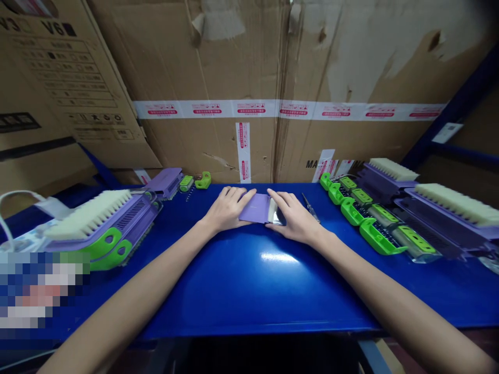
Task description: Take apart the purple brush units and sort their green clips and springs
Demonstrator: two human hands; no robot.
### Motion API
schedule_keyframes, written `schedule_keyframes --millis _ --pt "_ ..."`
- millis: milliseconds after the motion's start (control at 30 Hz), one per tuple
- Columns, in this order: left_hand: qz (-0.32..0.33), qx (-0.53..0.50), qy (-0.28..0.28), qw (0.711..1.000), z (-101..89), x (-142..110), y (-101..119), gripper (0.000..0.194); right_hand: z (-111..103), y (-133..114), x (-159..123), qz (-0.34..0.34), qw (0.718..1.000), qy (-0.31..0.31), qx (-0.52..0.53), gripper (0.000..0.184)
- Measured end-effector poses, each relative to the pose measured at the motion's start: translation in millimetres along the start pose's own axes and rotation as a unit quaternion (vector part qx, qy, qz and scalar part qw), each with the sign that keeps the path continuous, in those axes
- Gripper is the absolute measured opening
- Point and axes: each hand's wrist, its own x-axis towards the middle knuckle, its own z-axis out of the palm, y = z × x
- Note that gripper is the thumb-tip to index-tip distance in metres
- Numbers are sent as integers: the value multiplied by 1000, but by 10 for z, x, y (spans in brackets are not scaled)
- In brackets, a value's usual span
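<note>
A flat purple plastic piece (pixel 253 208) sits low over the blue table between my two hands. My left hand (pixel 229 209) grips its left end, thumb along the upper edge and fingers partly hidden behind it. At the right end, my right hand (pixel 294 214) closes on a clear plastic part (pixel 277 215) with a pale inner strip, which meets the purple piece. I cannot tell whether the two are joined. Just beyond my right hand lies a thin dark pointed tool (pixel 310 205), its lower end partly hidden.
On the blue table (pixel 249 291), purple brush heads with cream bristles (pixel 91 213) lie left. More brush heads (pixel 456 202) stand right, beside green brackets (pixel 374 236) and clear-and-green cases (pixel 415 239). A purple housing (pixel 166 183) lies back left. Cardboard (pixel 195 67) walls the rear.
</note>
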Motion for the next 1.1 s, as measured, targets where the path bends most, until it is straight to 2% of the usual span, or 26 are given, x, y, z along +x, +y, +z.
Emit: schedule_keyframes --millis 133,300,400,533,667,733,833,900,933,1100 --pt "-52 6 -5 999 12 -17 -1 77 113 105 -16 111 992 -8 -54 82" --pt "-71 7 -8 997 15 -19 -14 91 275 237 -47 161 984 -14 77 76" --pt "-78 0 -9 997 6 -14 -3 92 317 254 -43 184 979 -3 85 71" --pt "-93 20 0 995 14 -11 10 76 171 239 -15 201 979 15 -18 65" --pt "-96 36 -2 995 24 -7 12 57 -67 306 -50 278 950 50 -133 52" --pt "-98 39 -7 994 16 5 22 47 -122 369 -104 319 934 22 -157 45" --pt "-99 47 -10 994 -13 52 44 45 -120 449 -180 362 919 -65 -142 33" --pt "-97 53 -12 994 -40 108 58 49 -108 472 -195 365 917 -84 -136 30" --pt "-97 53 -12 994 -53 143 64 51 -108 470 -189 356 922 -70 -138 31" --pt "-119 -4 -21 993 -90 367 84 48 -182 333 -105 247 962 59 -94 37"
